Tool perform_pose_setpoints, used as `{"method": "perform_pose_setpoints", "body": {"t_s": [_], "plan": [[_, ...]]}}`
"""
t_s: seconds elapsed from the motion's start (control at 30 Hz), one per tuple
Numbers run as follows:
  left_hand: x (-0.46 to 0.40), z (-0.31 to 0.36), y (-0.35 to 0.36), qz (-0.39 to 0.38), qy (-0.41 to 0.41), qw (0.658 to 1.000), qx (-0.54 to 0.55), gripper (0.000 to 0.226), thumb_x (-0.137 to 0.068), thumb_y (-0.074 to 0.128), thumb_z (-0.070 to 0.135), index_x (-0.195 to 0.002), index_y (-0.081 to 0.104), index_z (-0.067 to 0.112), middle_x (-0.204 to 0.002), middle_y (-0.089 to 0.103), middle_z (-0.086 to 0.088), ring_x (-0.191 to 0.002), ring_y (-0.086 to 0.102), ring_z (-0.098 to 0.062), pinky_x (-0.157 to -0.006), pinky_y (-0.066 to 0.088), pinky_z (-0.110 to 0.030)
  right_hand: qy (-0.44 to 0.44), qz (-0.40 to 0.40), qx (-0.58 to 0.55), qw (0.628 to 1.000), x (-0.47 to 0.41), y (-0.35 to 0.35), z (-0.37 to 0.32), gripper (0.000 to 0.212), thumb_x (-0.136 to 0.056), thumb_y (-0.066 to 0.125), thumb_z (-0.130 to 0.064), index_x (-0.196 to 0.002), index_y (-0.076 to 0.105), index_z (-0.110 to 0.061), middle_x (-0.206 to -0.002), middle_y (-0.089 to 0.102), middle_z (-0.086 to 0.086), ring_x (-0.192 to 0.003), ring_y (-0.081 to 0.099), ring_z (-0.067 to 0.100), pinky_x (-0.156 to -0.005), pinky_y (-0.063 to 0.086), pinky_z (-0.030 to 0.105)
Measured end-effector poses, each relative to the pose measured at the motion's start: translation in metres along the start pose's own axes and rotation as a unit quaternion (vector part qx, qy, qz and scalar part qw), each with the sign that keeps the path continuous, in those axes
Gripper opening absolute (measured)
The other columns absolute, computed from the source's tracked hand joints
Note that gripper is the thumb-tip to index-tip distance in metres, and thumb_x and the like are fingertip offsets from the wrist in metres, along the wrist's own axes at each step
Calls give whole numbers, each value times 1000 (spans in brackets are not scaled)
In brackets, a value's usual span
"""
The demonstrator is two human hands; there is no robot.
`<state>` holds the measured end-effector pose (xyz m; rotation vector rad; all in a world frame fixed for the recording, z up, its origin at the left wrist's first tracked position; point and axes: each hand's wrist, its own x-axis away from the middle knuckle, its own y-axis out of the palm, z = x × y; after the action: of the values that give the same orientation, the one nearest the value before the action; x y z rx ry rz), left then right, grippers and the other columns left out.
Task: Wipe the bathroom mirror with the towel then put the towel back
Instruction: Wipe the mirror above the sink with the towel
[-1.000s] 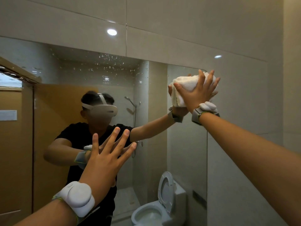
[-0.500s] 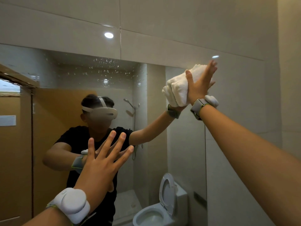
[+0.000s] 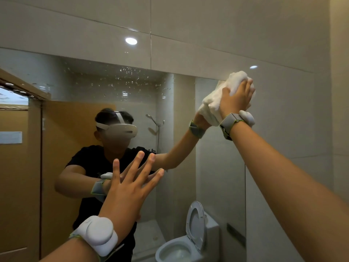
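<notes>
The wall mirror fills the left and middle of the head view; water spots speckle its upper part. My right hand presses a bunched white towel against the mirror's top right corner, at the upper edge. My left hand rests flat on the glass lower down, fingers spread, holding nothing. Both wrists wear white bands. The reflection shows a person in a black shirt with a headset.
Beige tiled wall surrounds the mirror above and to the right. Reflected in the glass are a toilet with its lid up, a shower head and a wooden door.
My right hand has carried the towel upward and a little right, from mid-height at the mirror's right side to its top right corner. My left hand stays flat on the glass.
</notes>
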<state>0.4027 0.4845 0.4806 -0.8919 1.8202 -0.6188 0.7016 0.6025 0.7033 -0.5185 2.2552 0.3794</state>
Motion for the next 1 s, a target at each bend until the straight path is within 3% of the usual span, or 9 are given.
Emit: {"method": "perform_pose_setpoints", "body": {"t_s": [0.07,0.17,0.37,0.53,0.67,0.83,1.0], "plan": [[0,-2,2,8,5,1000,5,153,-73,81,60,-130,-59,41,-148,-63,-5,-133,-61,-37,-107,-26,-78,-46,-34,1,998,1,0,6,74,-106,49,-35,-168,14,-15,-177,6,8,-164,5,31,-130,15,44],[0,-2,5,24,8,1000,5,152,-73,81,60,-132,-58,41,-150,-61,-5,-135,-60,-36,-108,-25,-78,-121,-53,4,991,-1,-1,20,73,-106,47,-37,-168,10,-27,-177,-3,12,-163,-2,36,-131,12,49],[0,-1,9,40,3,999,-10,155,-71,83,58,-133,-58,39,-152,-59,-6,-137,-57,-37,-108,-25,-78,-260,-79,-41,961,16,-3,51,65,-106,42,-49,-160,20,-20,-172,12,25,-161,11,45,-130,16,62],[-1,1,10,33,2,999,-13,157,-69,84,59,-132,-59,39,-152,-59,-7,-137,-57,-39,-108,-24,-80,-273,-68,-74,957,56,2,56,74,-102,41,-40,-161,28,2,-170,16,28,-161,11,38,-131,14,57],[-2,1,9,31,2,999,-9,158,-68,84,62,-131,-60,39,-149,-61,-7,-136,-58,-39,-106,-27,-79,-278,-42,-42,959,78,1,51,65,-103,40,-35,-163,26,-15,-173,16,18,-162,11,38,-131,17,57],[-2,3,7,26,-6,1000,-15,155,-72,84,55,-133,-57,38,-150,-61,-7,-135,-58,-40,-103,-32,-79,-269,-4,-44,962,97,8,38,74,-99,28,-50,-162,35,-13,-173,22,17,-162,16,37,-131,18,51],[-2,3,6,16,-5,1000,-4,149,-77,82,52,-136,-54,39,-149,-62,-7,-134,-60,-39,-104,-30,-80,-267,34,-43,962,88,27,17,68,-100,34,-50,-164,28,-29,-174,22,8,-162,18,32,-128,30,47]]}}
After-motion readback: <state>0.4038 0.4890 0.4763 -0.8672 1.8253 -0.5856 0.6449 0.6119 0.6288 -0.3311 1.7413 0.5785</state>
